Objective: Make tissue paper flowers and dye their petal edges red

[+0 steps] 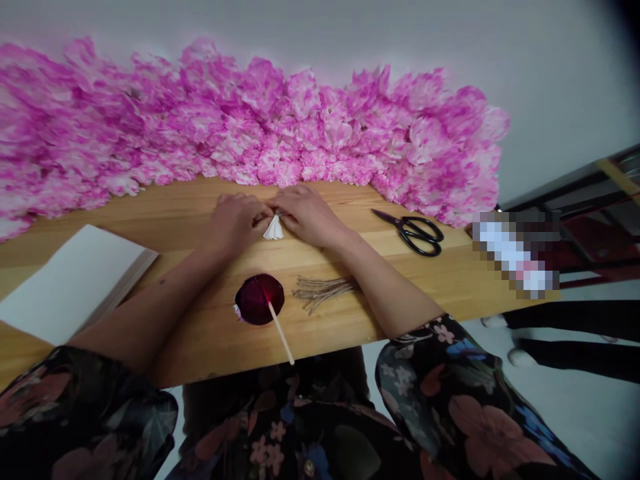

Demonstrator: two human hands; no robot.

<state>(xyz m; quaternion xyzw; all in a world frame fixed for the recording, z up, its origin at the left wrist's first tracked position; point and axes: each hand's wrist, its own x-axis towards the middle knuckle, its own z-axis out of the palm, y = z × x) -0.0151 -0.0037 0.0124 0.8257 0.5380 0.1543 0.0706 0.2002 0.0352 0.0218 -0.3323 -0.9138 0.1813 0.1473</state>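
Note:
Between my two hands, at the middle of the wooden table (pixel 190 237), is a small white pleated paper fan (pixel 273 229), its folds spreading toward me. My left hand (pixel 239 219) pinches its gathered end from the left, fingers closed. From the right, my right hand (pixel 310 215) closes on the same gathered end, its fingertips meeting the left ones. Just what the fingertips press on there is hidden. Nearer me sits a bowl of dark red liquid (pixel 253 300) with a wooden stick (pixel 283 337) leaning out over its rim. A bundle of thin brown wires or twigs (pixel 323 291) lies beside it.
Black-handled scissors (pixel 417 233) lie to the right, blades pointing left. A thick stack of white paper (pixel 75 283) is at the left. Pink and white paper flowers (pixel 260 127) line the back edge. A person's dark-clothed legs (pixel 575 340) show at the right beyond the table.

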